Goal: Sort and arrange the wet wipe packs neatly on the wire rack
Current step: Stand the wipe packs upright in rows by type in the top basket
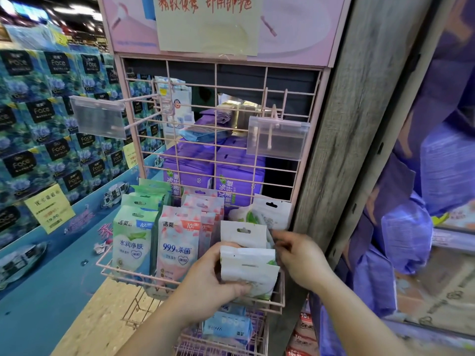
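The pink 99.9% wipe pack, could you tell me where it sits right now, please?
In the head view, the pink 99.9% pack stands upright at the front of the pink wire basket, between the green pack and the left hand.

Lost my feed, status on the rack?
Left hand grips white pack over basket. Right hand fingers packs behind. Green, pink rows upright. Nothing blocking.

Three green wipe packs (135, 237), about four pink packs (178, 242), two clear tag holders (99, 116).
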A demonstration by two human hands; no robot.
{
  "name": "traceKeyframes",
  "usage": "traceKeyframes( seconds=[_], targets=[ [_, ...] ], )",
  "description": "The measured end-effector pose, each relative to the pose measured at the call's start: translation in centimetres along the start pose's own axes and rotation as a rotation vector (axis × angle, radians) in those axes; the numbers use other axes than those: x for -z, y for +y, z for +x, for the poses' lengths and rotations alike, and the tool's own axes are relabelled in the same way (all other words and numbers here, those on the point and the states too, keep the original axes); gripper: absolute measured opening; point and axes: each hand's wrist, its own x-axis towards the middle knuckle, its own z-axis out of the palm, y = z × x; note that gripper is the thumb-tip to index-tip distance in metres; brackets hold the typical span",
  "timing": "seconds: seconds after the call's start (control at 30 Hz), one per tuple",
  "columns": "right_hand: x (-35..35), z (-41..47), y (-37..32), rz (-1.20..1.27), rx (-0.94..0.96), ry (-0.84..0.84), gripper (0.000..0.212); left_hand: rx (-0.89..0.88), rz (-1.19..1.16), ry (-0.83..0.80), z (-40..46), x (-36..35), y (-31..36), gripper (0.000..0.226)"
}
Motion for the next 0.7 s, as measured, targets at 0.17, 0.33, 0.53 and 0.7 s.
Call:
traceKeyframes(
  seconds=[0.17,0.33,0.53,0.7],
  targets=[
    [0.0,-0.8,0.2,0.312,-0.095,0.123,0.026,0.009,0.009,0.002,0.2,-0.1,0.7,0.052],
    [0.5,-0.9,0.1,0.088,-0.094,0.048,0.021,0.009,0.016,-0.031,1.1,0.1,0.8,0.052],
    [0.3,-0.6,-0.8,0.052,-0.122,-0.003,0.020,0.003,0.023,-0.119,1.9,0.3,0.9,0.056],
    [-0.1,-0.8,0.1,0.253,-0.140,0.029,0.017,0.013,0.078,-0.176,2.2,0.4,1.1,0.063]
  ],
)
